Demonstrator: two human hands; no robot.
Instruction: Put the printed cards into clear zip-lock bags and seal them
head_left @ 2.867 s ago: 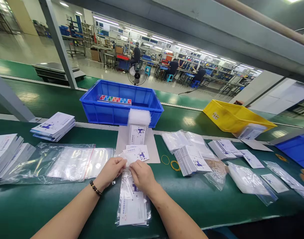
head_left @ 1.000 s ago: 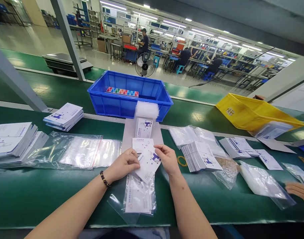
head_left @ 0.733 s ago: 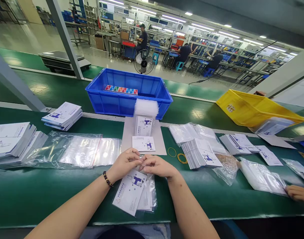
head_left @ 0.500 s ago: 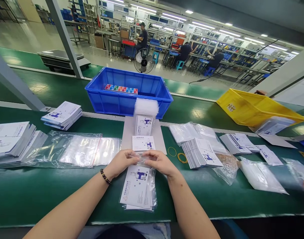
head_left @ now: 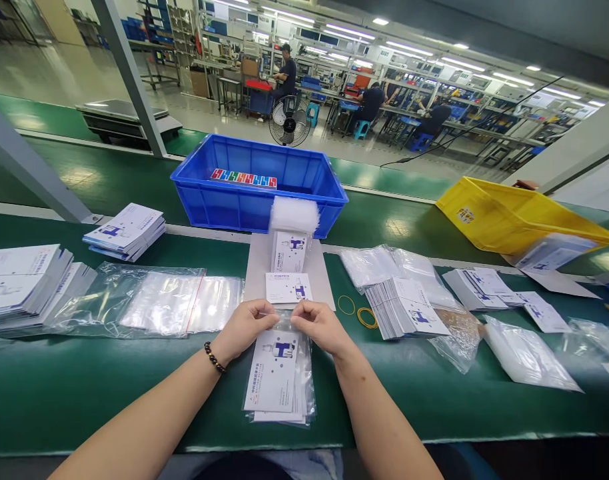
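My left hand (head_left: 250, 328) and my right hand (head_left: 318, 325) pinch the top edge of a clear plastic bag (head_left: 308, 383), one at each side of its mouth. Inside this bag lies a white printed booklet (head_left: 273, 377) with a purple picture. More bagged booklets show underneath, their number unclear. Just beyond my fingers, a white leaflet (head_left: 288, 287) rests on a grey board (head_left: 324, 287). Behind it a bagged booklet (head_left: 290, 252) leans upright against a stack of clear bags (head_left: 294, 215).
Booklet stacks (head_left: 22, 280) and flat clear bags (head_left: 159, 303) lie at left. To the right are rubber bands (head_left: 367, 318), fanned booklets (head_left: 404, 308) and a white bag pile (head_left: 529, 353). A blue bin (head_left: 259, 200) and a tilted yellow bin (head_left: 514, 217) stand behind.
My fingers have moved slightly apart along the bag's top edge. At far right, another person's hand has left the view.
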